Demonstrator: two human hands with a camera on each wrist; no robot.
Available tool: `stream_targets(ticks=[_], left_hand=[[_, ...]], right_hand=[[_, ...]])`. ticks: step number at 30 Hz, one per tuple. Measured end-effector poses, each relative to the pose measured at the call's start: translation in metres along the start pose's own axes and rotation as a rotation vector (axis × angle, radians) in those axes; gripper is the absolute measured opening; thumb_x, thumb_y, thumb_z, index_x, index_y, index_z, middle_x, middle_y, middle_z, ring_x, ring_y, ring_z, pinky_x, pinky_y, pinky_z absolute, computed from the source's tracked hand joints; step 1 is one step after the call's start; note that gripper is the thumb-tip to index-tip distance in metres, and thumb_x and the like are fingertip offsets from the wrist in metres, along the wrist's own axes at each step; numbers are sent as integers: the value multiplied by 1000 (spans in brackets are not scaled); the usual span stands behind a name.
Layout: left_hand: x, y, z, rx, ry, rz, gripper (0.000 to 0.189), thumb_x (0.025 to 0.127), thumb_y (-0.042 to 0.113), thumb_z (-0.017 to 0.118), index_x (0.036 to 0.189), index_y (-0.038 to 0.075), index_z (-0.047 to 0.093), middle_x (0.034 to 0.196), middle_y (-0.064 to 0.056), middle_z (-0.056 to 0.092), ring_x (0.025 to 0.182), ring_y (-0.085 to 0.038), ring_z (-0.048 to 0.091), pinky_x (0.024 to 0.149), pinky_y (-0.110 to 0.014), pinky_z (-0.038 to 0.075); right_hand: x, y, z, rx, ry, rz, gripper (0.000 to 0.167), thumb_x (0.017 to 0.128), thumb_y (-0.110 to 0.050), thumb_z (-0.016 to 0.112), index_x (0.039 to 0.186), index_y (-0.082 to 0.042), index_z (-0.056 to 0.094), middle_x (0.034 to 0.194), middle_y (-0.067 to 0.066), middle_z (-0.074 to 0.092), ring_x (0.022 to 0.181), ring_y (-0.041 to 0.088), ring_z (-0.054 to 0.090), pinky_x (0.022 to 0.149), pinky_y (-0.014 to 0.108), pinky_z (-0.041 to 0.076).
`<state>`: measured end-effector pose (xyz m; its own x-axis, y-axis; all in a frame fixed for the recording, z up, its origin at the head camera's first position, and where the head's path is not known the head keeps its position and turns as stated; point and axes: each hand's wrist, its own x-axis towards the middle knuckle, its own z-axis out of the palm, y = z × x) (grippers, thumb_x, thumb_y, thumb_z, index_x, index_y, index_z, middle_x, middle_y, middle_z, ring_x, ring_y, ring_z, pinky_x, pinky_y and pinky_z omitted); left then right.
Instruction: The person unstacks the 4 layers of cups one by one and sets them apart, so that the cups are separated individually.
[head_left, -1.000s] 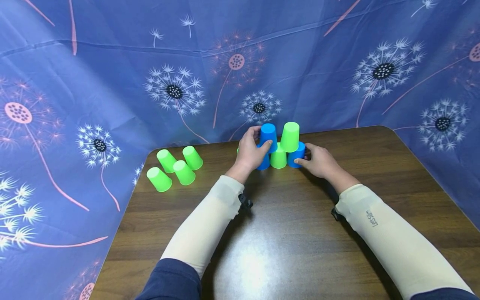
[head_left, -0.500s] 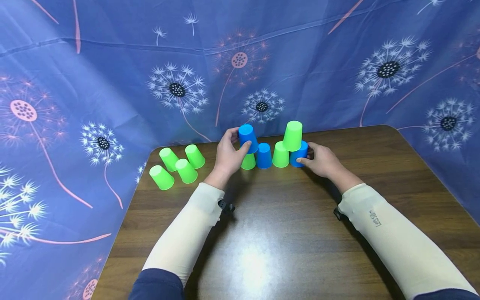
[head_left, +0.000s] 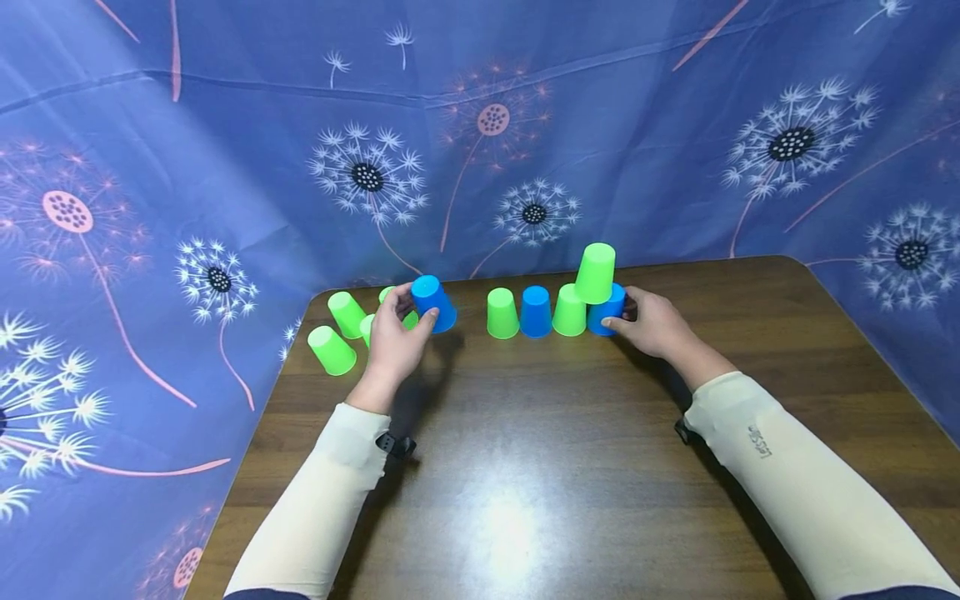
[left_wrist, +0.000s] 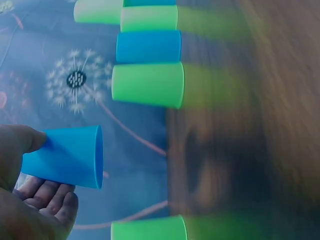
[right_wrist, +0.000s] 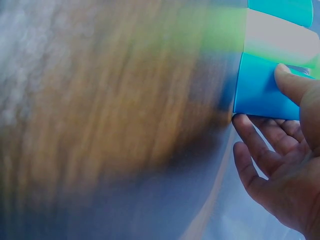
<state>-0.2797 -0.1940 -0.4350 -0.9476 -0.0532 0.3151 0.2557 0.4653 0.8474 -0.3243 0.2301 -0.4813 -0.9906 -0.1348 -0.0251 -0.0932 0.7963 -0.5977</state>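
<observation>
An upside-down blue cup (head_left: 432, 305) is held between the thumb and fingers of my left hand (head_left: 397, 342); in the left wrist view its rim (left_wrist: 99, 157) is clear of the tabletop. To its right stands a row of upturned cups: a green cup (head_left: 502, 314), a blue cup (head_left: 536, 312), another green cup (head_left: 569, 312) and a blue end cup (head_left: 602, 313). One more green cup (head_left: 596, 273) sits on top, bridging the last two. My right hand (head_left: 654, 323) grips the end cup, thumb in front and fingers on its outer side (right_wrist: 265, 87).
Several green cups (head_left: 332, 350) stand upside down at the table's left, partly hidden behind my left hand. The brown wooden table (head_left: 585, 442) meets a blue dandelion-print cloth (head_left: 637, 167) at its back edge.
My left hand has carried the blue cup leftward off the row's upper level, past the left green cup and toward the green group. The right hand has stayed at the end cup.
</observation>
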Motion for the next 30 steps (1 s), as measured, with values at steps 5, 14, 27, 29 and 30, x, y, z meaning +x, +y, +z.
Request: stream_targets(ticks=[5, 14, 27, 29, 30], left_hand=[[-15, -10, -22, 26, 17, -28, 56, 100, 21, 75, 145, 1, 49, 137, -17, 60, 134, -34, 57, 117, -43, 43], [-49, -31, -60, 11, 77, -82, 55, 99, 17, 76, 143, -3, 50, 137, -21, 61, 134, -36, 57, 117, -48, 43], [-81, -77, -108, 137, 213, -211, 57, 97, 18, 77, 143, -3, 52, 133, -23, 62, 122, -35, 63, 107, -47, 51], [-84, -82, -113, 143, 214, -240, 58, 97, 18, 77, 144, -4, 50, 134, -24, 61, 122, -36, 63, 107, -47, 52], [-84, -84, -115, 142, 218, -251, 59, 97, 18, 77, 144, -5, 50, 134, -24, 60, 123, -37, 62, 107, -47, 52]], right_hand=[[0, 2, 1, 6, -9, -8, 80, 100, -41, 72, 153, 8, 39, 129, 29, 62, 119, 45, 60, 99, 64, 51], [-2, 1, -2, 11, -23, -6, 82, 101, -42, 71, 155, 9, 37, 131, 30, 61, 120, 46, 60, 100, 65, 50], [1, 0, 0, 21, -41, -14, 84, 100, -46, 71, 154, 8, 38, 131, 30, 61, 121, 48, 59, 100, 67, 49], [0, -1, -1, 18, -42, -11, 85, 100, -47, 71, 154, 9, 37, 131, 31, 61, 121, 48, 58, 99, 67, 49], [-1, 0, -2, 16, -43, -9, 86, 100, -48, 71, 154, 9, 37, 131, 31, 60, 121, 49, 58, 99, 68, 49]])
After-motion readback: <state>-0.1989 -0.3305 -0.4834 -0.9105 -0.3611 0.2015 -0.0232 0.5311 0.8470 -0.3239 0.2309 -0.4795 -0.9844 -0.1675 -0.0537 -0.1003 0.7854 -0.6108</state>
